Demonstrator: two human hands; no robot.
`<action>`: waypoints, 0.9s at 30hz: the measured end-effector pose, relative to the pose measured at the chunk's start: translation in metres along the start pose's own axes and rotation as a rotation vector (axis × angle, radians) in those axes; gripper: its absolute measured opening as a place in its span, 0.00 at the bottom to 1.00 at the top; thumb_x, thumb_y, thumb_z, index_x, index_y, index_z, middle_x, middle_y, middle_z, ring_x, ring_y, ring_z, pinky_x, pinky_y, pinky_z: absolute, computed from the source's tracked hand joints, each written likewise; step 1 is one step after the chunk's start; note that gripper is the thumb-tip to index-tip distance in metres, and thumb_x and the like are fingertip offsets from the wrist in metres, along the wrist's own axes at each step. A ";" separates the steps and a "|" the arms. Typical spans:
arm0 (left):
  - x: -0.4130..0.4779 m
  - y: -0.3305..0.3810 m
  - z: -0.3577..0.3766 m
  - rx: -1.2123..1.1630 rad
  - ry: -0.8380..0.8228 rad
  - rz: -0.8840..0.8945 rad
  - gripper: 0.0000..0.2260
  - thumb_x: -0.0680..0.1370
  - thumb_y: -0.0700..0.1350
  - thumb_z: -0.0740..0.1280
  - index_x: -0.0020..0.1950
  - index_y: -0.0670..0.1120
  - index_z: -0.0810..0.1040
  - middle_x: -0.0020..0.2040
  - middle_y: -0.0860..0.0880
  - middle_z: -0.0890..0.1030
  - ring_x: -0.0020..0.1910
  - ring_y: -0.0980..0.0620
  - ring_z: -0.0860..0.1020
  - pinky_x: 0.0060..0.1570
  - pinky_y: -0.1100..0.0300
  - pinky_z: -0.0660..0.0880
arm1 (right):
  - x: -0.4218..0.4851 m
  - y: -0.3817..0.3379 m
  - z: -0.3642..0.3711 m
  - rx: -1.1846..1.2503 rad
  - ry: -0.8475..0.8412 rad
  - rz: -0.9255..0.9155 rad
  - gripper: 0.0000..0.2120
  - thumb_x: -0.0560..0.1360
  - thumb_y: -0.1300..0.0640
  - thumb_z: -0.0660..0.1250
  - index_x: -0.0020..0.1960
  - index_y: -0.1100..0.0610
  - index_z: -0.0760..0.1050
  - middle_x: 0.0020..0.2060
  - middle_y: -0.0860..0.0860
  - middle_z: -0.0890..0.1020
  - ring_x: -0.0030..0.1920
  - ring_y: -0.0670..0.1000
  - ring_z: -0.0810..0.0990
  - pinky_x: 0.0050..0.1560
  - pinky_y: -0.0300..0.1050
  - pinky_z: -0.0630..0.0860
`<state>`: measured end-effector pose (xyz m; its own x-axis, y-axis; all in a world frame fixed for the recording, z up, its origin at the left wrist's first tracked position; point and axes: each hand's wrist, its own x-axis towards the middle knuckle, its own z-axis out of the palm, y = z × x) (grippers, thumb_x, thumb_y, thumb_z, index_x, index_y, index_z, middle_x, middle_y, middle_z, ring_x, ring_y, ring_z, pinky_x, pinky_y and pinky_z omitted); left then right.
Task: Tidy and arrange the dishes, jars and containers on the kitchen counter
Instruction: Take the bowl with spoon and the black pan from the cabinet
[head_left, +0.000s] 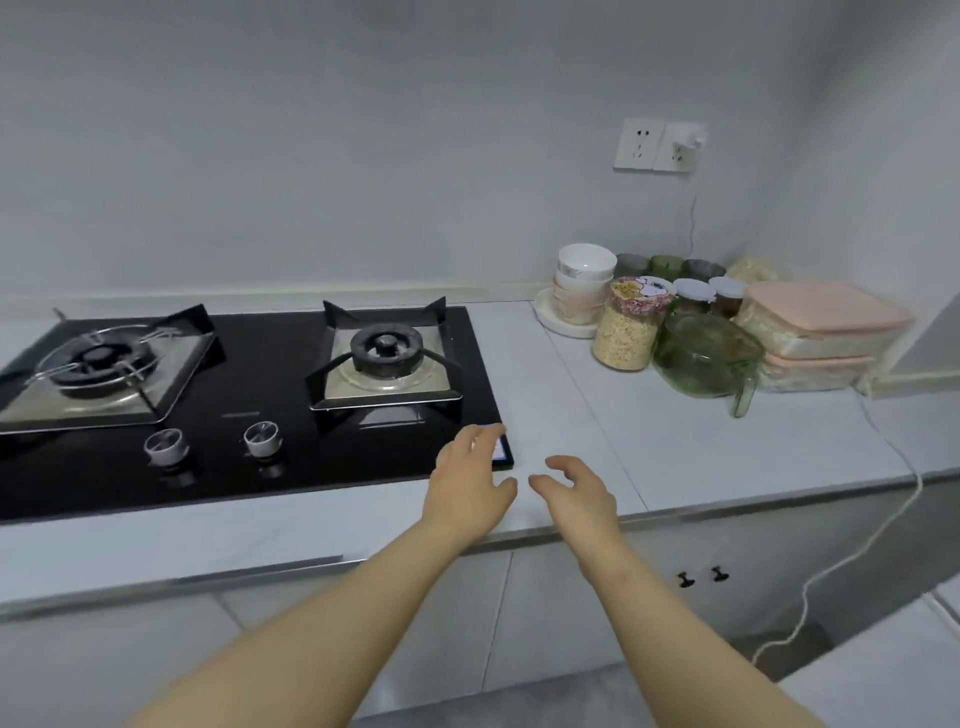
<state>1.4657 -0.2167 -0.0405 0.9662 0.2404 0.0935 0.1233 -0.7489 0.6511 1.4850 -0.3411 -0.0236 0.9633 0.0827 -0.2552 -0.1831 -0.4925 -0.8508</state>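
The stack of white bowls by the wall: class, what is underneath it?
The stack of bowls stands on a white plate, whose rim shows at the left and front. The plate's middle is covered by the bowls, and its right side by the oat jar.

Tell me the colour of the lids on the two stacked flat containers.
Pale pink lids, seen in the head view.

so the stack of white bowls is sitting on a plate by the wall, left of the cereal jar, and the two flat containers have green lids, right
Not quite. In the head view the two flat containers have pink lids, not green; the green thing is the glass jug in front of them. The rest holds: the stack of white bowls sits on a plate by the wall, left of the cereal jar.
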 end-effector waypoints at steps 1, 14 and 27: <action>-0.012 -0.007 -0.008 0.006 0.013 -0.026 0.27 0.75 0.45 0.65 0.73 0.48 0.62 0.70 0.50 0.65 0.69 0.47 0.65 0.66 0.55 0.66 | -0.009 -0.002 0.009 -0.003 -0.026 -0.014 0.18 0.75 0.53 0.64 0.65 0.49 0.71 0.63 0.51 0.74 0.66 0.55 0.68 0.68 0.54 0.66; -0.124 -0.119 -0.122 0.096 0.086 -0.250 0.28 0.77 0.45 0.63 0.75 0.49 0.58 0.72 0.50 0.62 0.69 0.48 0.65 0.64 0.58 0.65 | -0.096 -0.048 0.146 -0.022 -0.262 -0.155 0.16 0.75 0.54 0.64 0.62 0.51 0.73 0.60 0.48 0.75 0.60 0.50 0.71 0.61 0.46 0.68; -0.208 -0.274 -0.202 0.140 -0.086 -0.294 0.27 0.77 0.46 0.62 0.75 0.48 0.57 0.73 0.48 0.62 0.70 0.48 0.63 0.67 0.57 0.63 | -0.190 -0.050 0.306 0.034 -0.289 -0.026 0.06 0.75 0.56 0.65 0.51 0.52 0.75 0.54 0.49 0.77 0.55 0.50 0.74 0.55 0.43 0.69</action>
<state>1.1857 0.0634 -0.0864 0.8995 0.4101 -0.1507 0.4237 -0.7342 0.5305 1.2510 -0.0668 -0.0733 0.8727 0.3409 -0.3495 -0.1705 -0.4579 -0.8725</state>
